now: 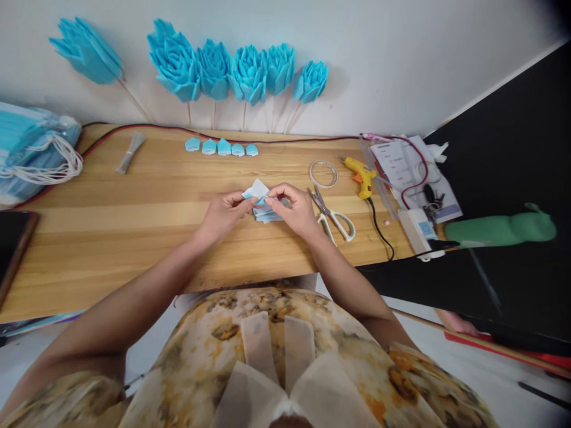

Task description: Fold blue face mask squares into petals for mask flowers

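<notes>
Between my two hands is a small blue and white piece of folded fabric, pointed at its top. My left hand pinches its left side, and my right hand pinches its right side. Just under the fingers lies a stack of light blue fabric pieces, partly hidden by my right hand. A pair of scissors with pale handles rests open to the right of my right hand. Farther back, several small folded blue petals stand in a row.
Blue flowers on sticks lean along the wall. A yellow glue gun, tape roll, power strip and green bottle are right. A bag of blue masks, phone and thin sticks are left.
</notes>
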`<state>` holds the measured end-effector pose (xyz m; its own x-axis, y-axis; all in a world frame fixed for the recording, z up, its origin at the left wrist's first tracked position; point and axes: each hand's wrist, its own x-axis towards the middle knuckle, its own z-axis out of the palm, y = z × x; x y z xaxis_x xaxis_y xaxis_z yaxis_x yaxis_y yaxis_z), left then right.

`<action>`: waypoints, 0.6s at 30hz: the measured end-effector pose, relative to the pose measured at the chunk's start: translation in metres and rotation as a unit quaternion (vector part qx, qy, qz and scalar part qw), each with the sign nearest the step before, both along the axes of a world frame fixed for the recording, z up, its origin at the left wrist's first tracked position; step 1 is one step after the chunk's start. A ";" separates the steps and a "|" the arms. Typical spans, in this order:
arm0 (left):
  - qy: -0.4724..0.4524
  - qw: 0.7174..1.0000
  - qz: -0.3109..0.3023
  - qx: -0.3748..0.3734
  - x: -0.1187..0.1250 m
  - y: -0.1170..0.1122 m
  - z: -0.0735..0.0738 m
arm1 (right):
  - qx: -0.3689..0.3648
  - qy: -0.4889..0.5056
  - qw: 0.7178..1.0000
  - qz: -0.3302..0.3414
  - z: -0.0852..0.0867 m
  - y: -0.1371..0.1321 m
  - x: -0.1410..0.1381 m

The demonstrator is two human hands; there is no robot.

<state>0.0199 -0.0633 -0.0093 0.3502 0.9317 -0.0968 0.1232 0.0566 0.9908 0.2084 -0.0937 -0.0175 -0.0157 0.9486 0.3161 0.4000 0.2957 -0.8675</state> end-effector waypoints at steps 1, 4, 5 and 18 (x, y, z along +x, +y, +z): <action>0.000 1.000 -0.001 -0.001 0.000 0.000 0.000 | -0.006 0.004 1.000 -0.005 0.000 0.000 0.000; 0.003 1.000 0.003 -0.008 0.000 -0.001 0.000 | -0.021 0.018 1.000 -0.013 -0.002 0.000 -0.001; 0.004 1.000 0.005 -0.011 0.000 -0.001 0.000 | -0.028 0.027 0.999 -0.011 -0.003 0.001 0.000; -0.032 0.998 -0.044 0.013 0.000 -0.003 0.002 | -0.077 0.112 0.990 0.030 -0.005 0.002 0.001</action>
<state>0.0196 -0.0662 -0.0069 0.4352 0.8991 -0.0476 0.0631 0.0222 0.9978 0.2091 -0.0916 -0.0222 -0.0193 0.9852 0.1704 0.1791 0.1711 -0.9688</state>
